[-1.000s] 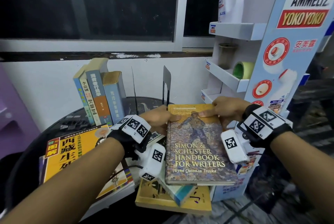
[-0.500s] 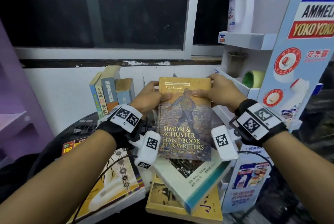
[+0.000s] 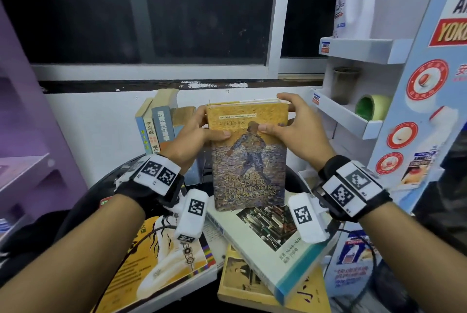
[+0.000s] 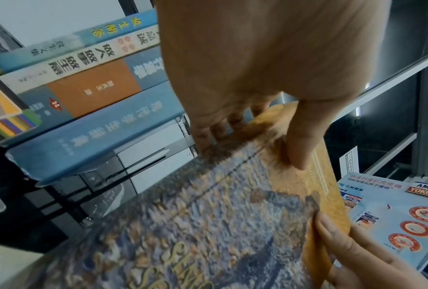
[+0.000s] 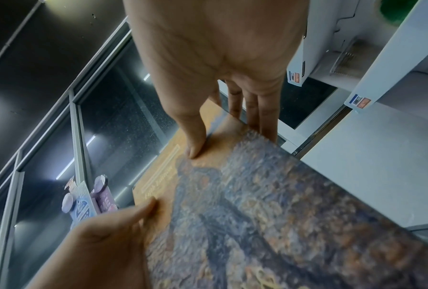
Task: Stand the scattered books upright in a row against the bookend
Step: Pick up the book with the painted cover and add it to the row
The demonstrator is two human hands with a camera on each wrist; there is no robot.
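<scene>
The Handbook for Writers (image 3: 249,161) (image 4: 208,215) (image 5: 270,215) stands nearly upright, its lower edge on a white book. My left hand (image 3: 202,131) (image 4: 245,140) grips its top left edge, thumb on the cover, fingers behind. My right hand (image 3: 285,120) (image 5: 230,135) grips the top right corner the same way. Several upright books (image 3: 158,125) (image 4: 89,82) lean in a row at the back left. A black metal bookend (image 4: 138,156) stands beside the blue book at the row's end; the head view hides it behind the held book.
Flat on the round black table (image 3: 83,206) lie a yellow book (image 3: 156,262), a white book with a teal edge (image 3: 275,244) and a tan one (image 3: 242,285) under it. A white display shelf (image 3: 353,110) stands close at right, a purple shelf (image 3: 22,161) at left.
Both hands have raised the Handbook for Writers from lying flat on the pile to nearly upright, its top edge swung up and away from me.
</scene>
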